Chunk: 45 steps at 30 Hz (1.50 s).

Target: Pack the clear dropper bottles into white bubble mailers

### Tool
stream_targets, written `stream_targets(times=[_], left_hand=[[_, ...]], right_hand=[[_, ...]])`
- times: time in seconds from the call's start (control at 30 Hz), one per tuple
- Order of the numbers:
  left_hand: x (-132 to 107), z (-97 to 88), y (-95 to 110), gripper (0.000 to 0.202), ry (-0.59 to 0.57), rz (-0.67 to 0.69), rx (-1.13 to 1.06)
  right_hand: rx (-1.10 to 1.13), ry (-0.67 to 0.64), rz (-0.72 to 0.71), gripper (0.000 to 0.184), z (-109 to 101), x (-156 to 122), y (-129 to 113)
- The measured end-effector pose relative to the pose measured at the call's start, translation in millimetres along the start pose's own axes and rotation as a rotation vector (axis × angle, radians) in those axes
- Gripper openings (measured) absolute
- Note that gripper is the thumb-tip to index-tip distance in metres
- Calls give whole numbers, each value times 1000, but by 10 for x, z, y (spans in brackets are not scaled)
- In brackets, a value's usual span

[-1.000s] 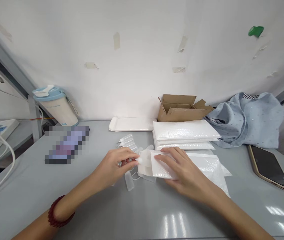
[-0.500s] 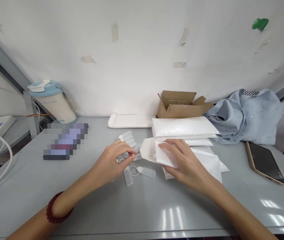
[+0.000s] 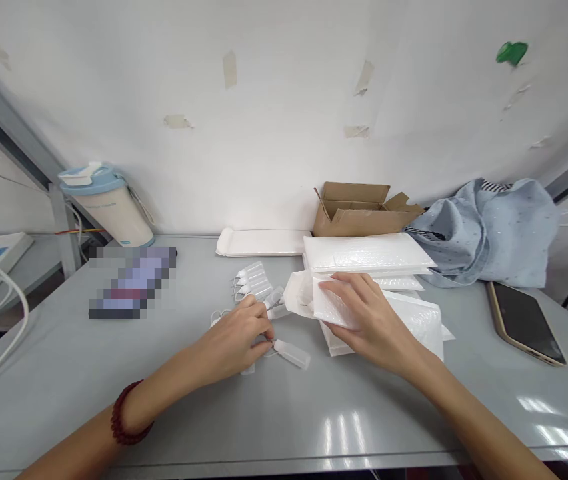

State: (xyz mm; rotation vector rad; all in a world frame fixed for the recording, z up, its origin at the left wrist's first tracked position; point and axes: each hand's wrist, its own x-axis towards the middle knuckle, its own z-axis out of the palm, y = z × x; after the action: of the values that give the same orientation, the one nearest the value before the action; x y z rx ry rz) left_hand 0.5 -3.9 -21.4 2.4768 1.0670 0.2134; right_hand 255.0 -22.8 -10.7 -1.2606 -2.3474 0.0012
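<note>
Bubbled white mailer (image 3: 337, 308), small translucent bottles (image 3: 293, 354)

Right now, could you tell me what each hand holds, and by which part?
Right hand grips a white bubble mailer near its open end; left hand pinches a small dropper bottle by its cap.

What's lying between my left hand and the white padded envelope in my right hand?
In the head view, a couple of small clear plastic bottles lie on the grey table between the left hand and the padded envelope.
</note>
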Motion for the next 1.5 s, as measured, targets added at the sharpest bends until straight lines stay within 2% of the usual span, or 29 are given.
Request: stream_targets(times=[0.13,0.27,0.4,0.5,0.67,0.83,1.0,1.13,1.23,1.33,1.47,1.5], left_hand=[[-13,-45,15,15,-3,8,-51],[-55,-228,10,8,58,29,-269],[-91,-381,-30,10,155,-145,-345],[-87,-388,-64,9,168,-219,-292],[-66,-294,-71,8,139,-171,-214],[-58,-161,-29,8,157,-64,-111],[-36,40,42,14,285,33,-76],[-36,212,134,26,417,107,-52],[-35,251,198,32,440,154,-45],[-30,140,214,34,362,110,-172],[-70,-183,119,28,289,-119,-326],[-91,-263,82,26,234,-166,-326]], right_hand=[[-23,-12,-4,45,-1,6,6],[-63,-33,-8,43,0,5,16],[-60,-56,-24,44,3,-1,7],[-62,-78,-53,47,-1,-4,-27],[-119,-84,-150,51,9,-15,-118],[-203,-35,-278,50,59,-34,-231],[-215,-19,-323,56,101,-39,-318],[-147,-13,-325,57,130,-59,-398],[-112,-13,-320,55,148,-77,-437],[-94,-21,-283,54,139,-71,-402],[-82,19,-180,53,75,-34,-235],[-90,27,-153,53,56,-26,-186]])
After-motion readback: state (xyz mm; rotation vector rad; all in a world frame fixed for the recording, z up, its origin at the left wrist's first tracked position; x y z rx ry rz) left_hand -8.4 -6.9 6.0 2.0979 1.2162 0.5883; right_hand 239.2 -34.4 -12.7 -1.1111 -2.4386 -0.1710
